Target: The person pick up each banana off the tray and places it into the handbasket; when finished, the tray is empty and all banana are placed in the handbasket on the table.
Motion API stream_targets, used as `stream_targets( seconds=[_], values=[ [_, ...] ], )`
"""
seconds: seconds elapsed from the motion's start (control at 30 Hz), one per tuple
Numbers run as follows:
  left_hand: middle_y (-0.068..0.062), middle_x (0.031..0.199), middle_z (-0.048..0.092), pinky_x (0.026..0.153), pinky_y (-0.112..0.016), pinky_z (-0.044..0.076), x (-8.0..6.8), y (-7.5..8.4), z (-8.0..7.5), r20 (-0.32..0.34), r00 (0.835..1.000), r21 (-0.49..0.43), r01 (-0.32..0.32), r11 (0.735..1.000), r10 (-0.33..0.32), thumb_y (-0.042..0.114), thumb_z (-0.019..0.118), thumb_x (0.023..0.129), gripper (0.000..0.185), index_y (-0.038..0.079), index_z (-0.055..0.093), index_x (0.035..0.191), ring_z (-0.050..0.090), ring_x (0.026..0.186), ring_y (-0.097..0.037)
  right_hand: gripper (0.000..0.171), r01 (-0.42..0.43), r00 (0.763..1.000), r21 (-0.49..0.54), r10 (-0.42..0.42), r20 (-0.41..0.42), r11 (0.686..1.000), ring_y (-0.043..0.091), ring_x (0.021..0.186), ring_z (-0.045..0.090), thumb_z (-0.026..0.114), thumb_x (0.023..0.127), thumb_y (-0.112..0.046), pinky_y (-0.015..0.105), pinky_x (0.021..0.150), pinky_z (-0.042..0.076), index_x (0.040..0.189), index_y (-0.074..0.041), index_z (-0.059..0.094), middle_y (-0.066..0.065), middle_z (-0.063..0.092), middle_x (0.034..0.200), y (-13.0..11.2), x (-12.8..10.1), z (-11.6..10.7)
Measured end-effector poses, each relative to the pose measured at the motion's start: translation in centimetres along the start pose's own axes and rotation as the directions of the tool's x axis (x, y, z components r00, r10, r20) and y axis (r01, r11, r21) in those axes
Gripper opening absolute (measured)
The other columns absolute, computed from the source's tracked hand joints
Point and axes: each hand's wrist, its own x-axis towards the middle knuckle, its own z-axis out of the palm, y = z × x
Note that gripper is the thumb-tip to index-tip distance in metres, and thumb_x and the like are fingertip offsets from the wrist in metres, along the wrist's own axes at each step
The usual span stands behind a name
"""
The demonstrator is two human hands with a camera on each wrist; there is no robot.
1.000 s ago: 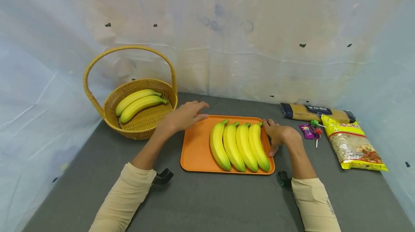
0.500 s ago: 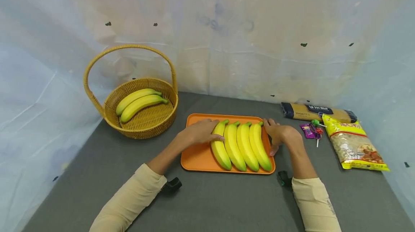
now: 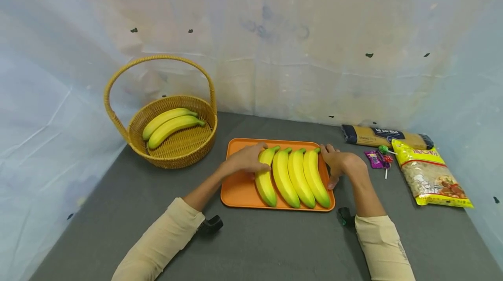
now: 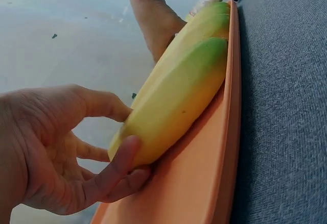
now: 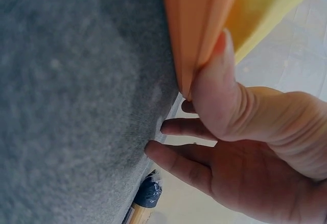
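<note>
Four-sided and orange, the tray [image 3: 235, 191] bears several yellow bananas with green ends, laid side by side. My left hand [image 3: 249, 159] grips the leftmost banana [image 3: 266, 185] around its upper half. In the left wrist view, the thumb and fingers of that hand [image 4: 66, 147] pinch the banana [image 4: 168, 104] from both sides. My right hand [image 3: 337, 162] rests at the tray's right edge beside the rightmost banana [image 3: 316, 178]. In the right wrist view, its thumb presses the rim of the tray [image 5: 196, 25], while the other fingers extend loosely.
A wicker basket [image 3: 177, 159] with a tall handle stands at the back left, holding two bananas [image 3: 173, 128]. At the right lie a spaghetti pack [image 3: 387, 137], a yellow food bag [image 3: 432, 174], lollipops [image 3: 385, 159] and a purple packet [image 3: 374, 159]. A plastic sheet hangs behind.
My left hand has come from above the tray's left side rightward onto the leftmost banana and grips it. That banana's lower end has shifted slightly left, away from its neighbour. The right hand stays put.
</note>
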Motion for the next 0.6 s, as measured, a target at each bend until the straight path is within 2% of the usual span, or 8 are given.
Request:
stream_targets(
  seconds=[0.1,0.3,0.47,0.6],
  values=[
    [-0.017,0.13,0.064,0.061,-0.029,0.059,0.3,-0.2,-0.1,0.021,1.0,-0.093,0.021,0.995,-0.019,0.03,0.071,0.096,0.07,0.015,0.039,0.157,0.067,0.064,-0.018,0.139,0.0,1.0,-0.006,0.0,0.004,1.0,0.057,0.158,0.007,0.094,0.073,-0.03,0.072,0.122,0.027,0.165,0.007,-0.004,0.036,-0.006,0.17,0.1,0.0,0.0],
    [-0.018,0.112,0.067,0.061,-0.029,0.053,0.2,-0.3,-0.9,0.031,1.0,-0.224,0.01,0.975,-0.004,0.029,0.067,0.097,0.066,0.022,0.038,0.156,0.059,0.064,-0.016,0.139,-0.012,1.0,-0.011,0.012,0.002,1.0,0.057,0.158,0.006,0.094,0.073,-0.029,0.071,0.122,0.027,0.165,0.007,-0.004,0.036,-0.006,0.17,0.5,0.0,-0.1],
    [-0.013,0.102,0.061,0.057,-0.031,0.045,-0.4,-0.3,-2.5,0.053,0.997,-0.336,-0.04,0.941,0.062,0.026,0.06,0.098,0.063,0.023,0.035,0.156,0.05,0.061,-0.016,0.138,-0.007,1.0,0.006,0.007,0.004,1.0,0.056,0.158,0.006,0.094,0.074,-0.029,0.072,0.122,0.028,0.165,0.005,-0.004,0.036,-0.007,0.17,0.3,0.2,0.0],
    [-0.013,0.101,0.062,0.052,-0.029,0.036,-1.2,-0.2,-4.1,0.067,0.993,-0.382,-0.069,0.921,0.102,0.024,0.055,0.096,0.063,0.026,0.035,0.156,0.042,0.056,-0.015,0.138,-0.004,1.0,0.011,0.003,0.007,1.0,0.056,0.158,0.005,0.094,0.073,-0.03,0.072,0.122,0.027,0.165,0.005,-0.004,0.035,-0.007,0.17,0.2,0.3,0.0]
  ],
)
